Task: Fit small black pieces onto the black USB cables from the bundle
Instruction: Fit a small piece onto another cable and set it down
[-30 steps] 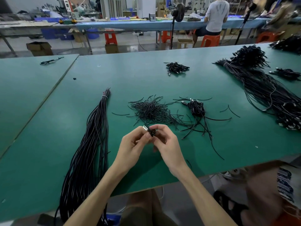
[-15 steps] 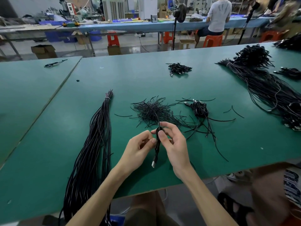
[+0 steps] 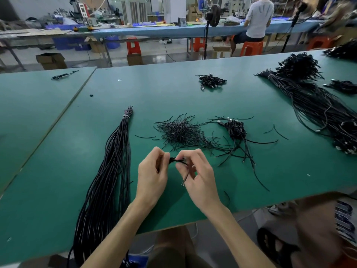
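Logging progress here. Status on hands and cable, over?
Left hand and right hand pinch one black cable. Bundle lies left, untouched. Nothing blocking.

I can read nothing here: the only lettering I see is dark blue print on pale cloth [image 3: 345, 225] at my right, too blurred to make out.

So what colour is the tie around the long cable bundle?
White; the tie shows best in the head view.
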### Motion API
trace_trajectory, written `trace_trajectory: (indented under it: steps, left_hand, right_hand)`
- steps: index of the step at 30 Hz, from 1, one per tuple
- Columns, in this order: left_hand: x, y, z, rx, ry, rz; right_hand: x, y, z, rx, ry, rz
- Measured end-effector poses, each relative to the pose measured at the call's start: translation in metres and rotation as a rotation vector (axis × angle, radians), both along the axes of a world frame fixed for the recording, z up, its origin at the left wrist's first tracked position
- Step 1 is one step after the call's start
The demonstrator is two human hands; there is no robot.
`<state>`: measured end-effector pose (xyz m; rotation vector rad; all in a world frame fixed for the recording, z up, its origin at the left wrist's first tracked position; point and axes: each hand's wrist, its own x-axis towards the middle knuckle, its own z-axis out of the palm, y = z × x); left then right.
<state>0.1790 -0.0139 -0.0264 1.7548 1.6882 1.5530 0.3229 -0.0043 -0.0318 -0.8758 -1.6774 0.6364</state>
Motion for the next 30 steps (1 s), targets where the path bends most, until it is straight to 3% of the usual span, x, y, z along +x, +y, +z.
trace_trajectory:
  steps: [8, 16, 24, 30]
  left_hand:
    - [-0.003, 0.000, 0.000, 0.023, -0.127, 0.172]
    - [0.000, -0.002, -0.002, 0.026, -0.105, 0.074]
    - [-0.001, -0.002, -0.002, 0.042, -0.120, -0.087]
    - [-0.002, -0.003, 0.003, 0.030, -0.207, -0.226]
  right_hand:
    - [-0.005, -0.009, -0.004, 0.085, -0.298, 0.136]
    - [-0.003, -0.002, 0.000, -0.335, -0.109, 0.195]
    - [-0.005, 0.003, -0.004, -0.455, -0.057, 0.162]
    - [-0.001, 0.005, 0.004, -0.550, 0.118, 0.175]
